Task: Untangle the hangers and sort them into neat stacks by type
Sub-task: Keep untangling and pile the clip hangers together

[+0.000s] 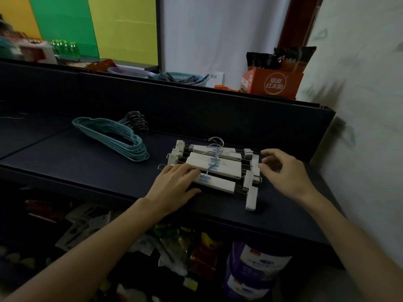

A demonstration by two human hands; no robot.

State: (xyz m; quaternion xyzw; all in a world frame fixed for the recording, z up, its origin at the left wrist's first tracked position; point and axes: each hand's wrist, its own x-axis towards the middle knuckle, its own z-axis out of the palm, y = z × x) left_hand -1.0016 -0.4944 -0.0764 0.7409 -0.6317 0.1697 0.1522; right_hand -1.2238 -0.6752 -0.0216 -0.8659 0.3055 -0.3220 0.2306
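From the head camera I see a dark shelf top [87, 171] running across the middle of the view. At about five o'clock from centre lies the stack of white clip hangers [214, 165], their wooden bars overlapping, blue lettering on them, metal hooks pointing toward twelve o'clock and white clips at both ends. My left hand [174, 184] lies flat on the stack's nine-o'clock end, fingers straight and close together, pressing on the nearest bar, thumb on the shelf beside it. My right hand [285, 173] hovers at the stack's three-o'clock end, fingers loosely curled and a little spread, fingertips just beside the clips; I cannot tell whether they touch. One clip [251, 198] hangs out at the stack's five-o'clock corner.

At roughly ten o'clock from the white stack, well apart from it, sits the pile of teal wire hangers [113, 136], nested together with their dark hooks bunched at the far end.

Behind the shelf's back panel, at one o'clock, stands an orange carton [275, 83]; a teal basket [181, 78] sits at twelve.
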